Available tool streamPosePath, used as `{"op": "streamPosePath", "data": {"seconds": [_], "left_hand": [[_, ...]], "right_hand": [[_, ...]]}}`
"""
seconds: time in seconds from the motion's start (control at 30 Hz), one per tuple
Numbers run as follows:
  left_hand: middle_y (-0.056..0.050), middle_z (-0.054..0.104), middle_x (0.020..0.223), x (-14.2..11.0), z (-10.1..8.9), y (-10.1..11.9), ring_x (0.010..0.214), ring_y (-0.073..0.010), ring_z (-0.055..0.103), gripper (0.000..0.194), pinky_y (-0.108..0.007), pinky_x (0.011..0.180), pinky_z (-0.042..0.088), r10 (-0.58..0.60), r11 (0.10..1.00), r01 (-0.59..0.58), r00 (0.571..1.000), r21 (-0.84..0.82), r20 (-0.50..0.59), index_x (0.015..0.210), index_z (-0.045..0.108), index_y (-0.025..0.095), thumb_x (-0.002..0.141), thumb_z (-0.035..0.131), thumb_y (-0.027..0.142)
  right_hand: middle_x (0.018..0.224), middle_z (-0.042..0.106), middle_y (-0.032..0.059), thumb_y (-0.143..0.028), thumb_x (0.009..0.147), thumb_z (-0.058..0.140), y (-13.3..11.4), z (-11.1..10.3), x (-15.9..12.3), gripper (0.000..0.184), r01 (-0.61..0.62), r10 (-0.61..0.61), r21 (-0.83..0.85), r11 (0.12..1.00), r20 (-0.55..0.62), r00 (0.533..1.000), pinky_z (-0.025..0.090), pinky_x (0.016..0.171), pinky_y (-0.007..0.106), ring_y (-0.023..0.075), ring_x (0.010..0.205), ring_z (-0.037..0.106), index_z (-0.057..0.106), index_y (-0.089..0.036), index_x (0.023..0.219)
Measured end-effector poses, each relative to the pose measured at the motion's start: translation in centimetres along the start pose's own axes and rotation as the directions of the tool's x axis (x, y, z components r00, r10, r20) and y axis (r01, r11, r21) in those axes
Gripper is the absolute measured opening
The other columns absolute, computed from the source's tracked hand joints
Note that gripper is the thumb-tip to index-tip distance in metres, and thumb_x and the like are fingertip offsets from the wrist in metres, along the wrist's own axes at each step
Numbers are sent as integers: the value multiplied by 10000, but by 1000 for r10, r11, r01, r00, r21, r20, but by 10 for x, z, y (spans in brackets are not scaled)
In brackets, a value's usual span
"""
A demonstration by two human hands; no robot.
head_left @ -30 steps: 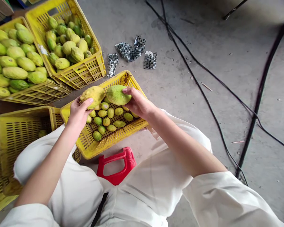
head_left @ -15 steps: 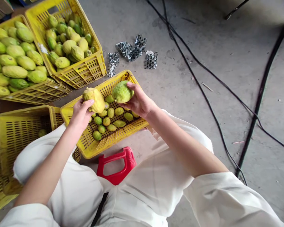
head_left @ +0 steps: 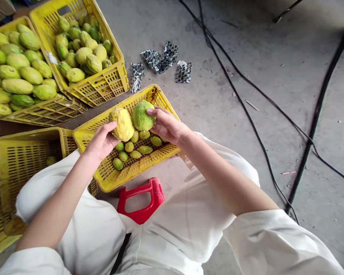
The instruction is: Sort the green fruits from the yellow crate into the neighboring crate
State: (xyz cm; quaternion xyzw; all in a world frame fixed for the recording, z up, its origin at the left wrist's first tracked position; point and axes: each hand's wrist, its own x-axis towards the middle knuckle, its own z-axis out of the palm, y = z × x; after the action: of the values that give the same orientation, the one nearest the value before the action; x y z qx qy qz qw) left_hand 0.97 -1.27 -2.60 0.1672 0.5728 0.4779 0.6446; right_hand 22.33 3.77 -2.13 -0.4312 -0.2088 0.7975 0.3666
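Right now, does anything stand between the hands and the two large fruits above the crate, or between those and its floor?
Nothing visible blocks either hold: the left hand has the bumpy yellow fruit, the right hand the green fruit. Beneath, small fruits lie over part of the floor of the yellow crate.

Crumpled silver wrappers (head_left: pixel 157 62) and black cables (head_left: pixel 310 139) lie on the grey floor (head_left: pixel 215 118)

Grey floor (head_left: pixel 212 110), yellow crates (head_left: pixel 97 88), crumpled silver wrappers (head_left: pixel 158 62), black cables (head_left: pixel 310 139)
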Motion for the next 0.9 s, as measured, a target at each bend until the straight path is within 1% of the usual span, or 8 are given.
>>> {"op": "streamPosePath", "data": {"seconds": [0.07, 0.2, 0.27, 0.43, 0.57, 0.67, 0.77, 0.9], "left_hand": [[-99, 795, 977, -1, 0, 0, 1125, -323, 763, 368, -373, 859, 691, -16, 1000, 16, 1000, 3, -15, 994, 711, 204, 697, 870, 353], [-93, 793, 1011, -1, 2, 2, 1093, -297, 768, 356, -341, 813, 696, -5, 1000, 4, 995, -14, -97, 964, 703, 196, 668, 860, 320], [-89, 794, 1056, -1, 3, 3, 1117, -298, 765, 335, -355, 822, 700, -1, 999, -2, 994, -32, -113, 965, 698, 206, 685, 840, 324], [-97, 784, 1182, 1, 6, 6, 1258, -322, 723, 318, -415, 907, 702, -4, 999, 1, 997, -38, -83, 1014, 690, 226, 781, 811, 405], [-80, 778, 1254, 4, 7, 8, 1346, -293, 680, 219, -363, 956, 677, 22, 997, -28, 996, -67, -88, 997, 697, 238, 843, 780, 369], [-64, 773, 1301, 3, 7, 9, 1373, -314, 662, 215, -399, 985, 658, 2, 999, -5, 998, -52, -56, 1016, 708, 255, 895, 767, 422], [-60, 784, 1277, 1, 5, 9, 1268, -323, 713, 296, -453, 963, 655, -51, 998, 51, 999, -30, -7, 1111, 724, 267, 907, 772, 476], [-107, 787, 1268, 1, 2, 7, 1154, -287, 761, 367, -416, 907, 660, -69, 997, 70, 996, -23, 51, 1164, 719, 243, 890, 797, 475]], "right_hand": [[1062, 792, 68, -377, 686, 954, 1, -1, -1, 405, 11, -11, -13, 1000, 6, 1000, 642, 1053, 377, 275, 1194, 742, 648, -246, 916], [1059, 800, 76, -441, 674, 973, 2, -2, 0, 461, 21, -21, -19, 1000, 22, 1000, 630, 1077, 377, 272, 1186, 747, 674, -227, 953], [1037, 796, 68, -463, 687, 966, 3, -3, 2, 474, 4, -4, -27, 1000, 12, 1000, 643, 1045, 394, 265, 1130, 759, 692, -228, 994], [991, 759, 44, -512, 772, 902, 5, -9, 6, 406, -77, 75, -68, 995, -38, 996, 669, 931, 414, 232, 992, 751, 692, -255, 1006], [959, 719, 9, -466, 768, 907, 7, -10, 9, 373, -71, 68, -49, 996, -57, 996, 677, 864, 375, 192, 877, 716, 659, -275, 971], [975, 716, -4, -413, 791, 877, 8, -9, 10, 336, -58, 55, -38, 998, -65, 996, 674, 838, 353, 179, 866, 713, 628, -272, 966], [1020, 735, -15, -324, 771, 874, 7, -6, 9, 341, -31, 29, -29, 999, -47, 998, 662, 849, 309, 166, 927, 730, 620, -271, 992], [1076, 760, -13, -247, 712, 890, 5, -3, 6, 410, -7, 6, -20, 1000, -26, 1000, 652, 888, 267, 173, 1079, 736, 625, -273, 1023]]}}
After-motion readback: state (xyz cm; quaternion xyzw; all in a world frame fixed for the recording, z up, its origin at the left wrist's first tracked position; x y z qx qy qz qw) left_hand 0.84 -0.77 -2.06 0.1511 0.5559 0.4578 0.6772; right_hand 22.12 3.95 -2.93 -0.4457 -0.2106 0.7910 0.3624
